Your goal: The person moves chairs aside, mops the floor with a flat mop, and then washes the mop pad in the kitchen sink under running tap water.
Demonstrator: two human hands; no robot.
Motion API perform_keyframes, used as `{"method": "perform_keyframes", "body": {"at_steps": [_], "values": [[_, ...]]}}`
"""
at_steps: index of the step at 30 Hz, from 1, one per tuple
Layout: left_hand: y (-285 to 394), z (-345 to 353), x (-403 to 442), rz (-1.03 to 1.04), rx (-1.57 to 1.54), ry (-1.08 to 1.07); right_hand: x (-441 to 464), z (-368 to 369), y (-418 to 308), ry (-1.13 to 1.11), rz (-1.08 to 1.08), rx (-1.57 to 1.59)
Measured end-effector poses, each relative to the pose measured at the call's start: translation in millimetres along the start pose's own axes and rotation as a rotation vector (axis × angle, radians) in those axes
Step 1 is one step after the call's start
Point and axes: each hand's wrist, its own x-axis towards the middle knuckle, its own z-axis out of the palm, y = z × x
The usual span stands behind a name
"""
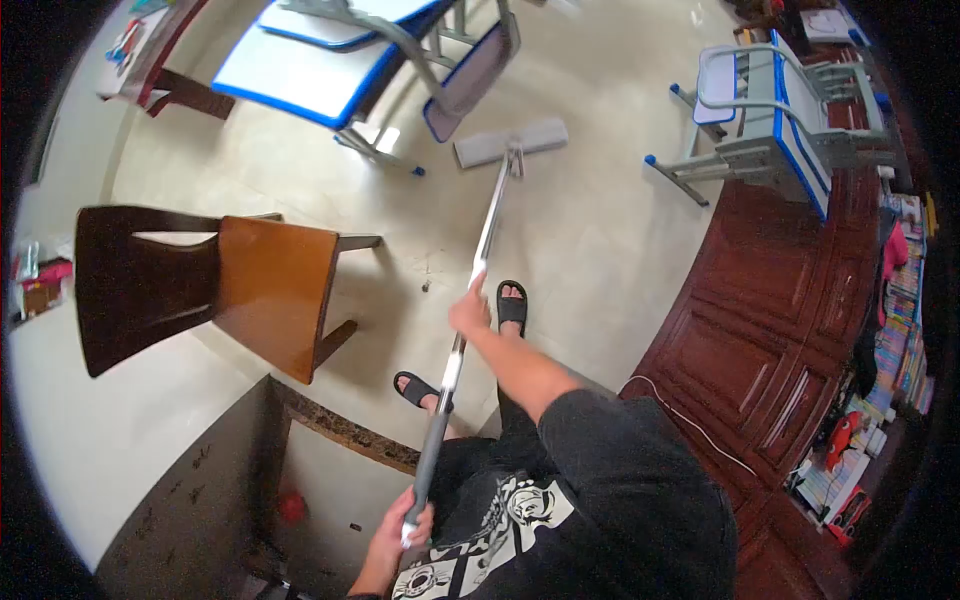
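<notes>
A flat mop with a long silver and grey pole (490,225) runs from the lower middle up to its wide pale head (511,142), which lies on the light floor (590,260). My right hand (470,308) is wrapped round the middle of the pole. Lower down, my left hand (403,522) grips the pole's end near my body. Both of my feet, in black slippers (414,388), stand on either side of the pole. The mop head is beside the legs of a blue-edged desk and chair.
A brown wooden chair (270,285) stands at the left. Blue-edged white desks (300,75) with grey frames are at the top left and right (790,130). A dark red wooden cabinet (730,350) lines the right side, with a white cable (690,425) across it.
</notes>
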Motion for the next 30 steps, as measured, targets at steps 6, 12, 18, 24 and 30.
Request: {"method": "perform_keyframes", "body": {"at_steps": [6, 12, 18, 24, 30], "values": [[47.9, 96.2, 158.1, -0.142, -0.24, -0.297, 148.4, -139.0, -25.3, 0.121, -0.042, -0.136], [20.4, 13.4, 56.5, -0.021, 0.187, -0.054, 66.1, -31.5, 47.4, -0.183, -0.272, -0.533], [-9.1, -33.7, -97.7, -0.122, 0.257, 0.177, -101.7, 42.5, 54.6, -0.052, 0.127, 0.186], [42.7, 61.3, 66.1, -0.032, 0.238, -0.005, 83.1, -67.0, 29.2, 0.006, 0.064, 0.006], [48.8, 80.0, 92.0, -0.036, 0.256, 0.01, 110.6, -92.3, 35.7, 0.024, -0.033, 0.154]]}}
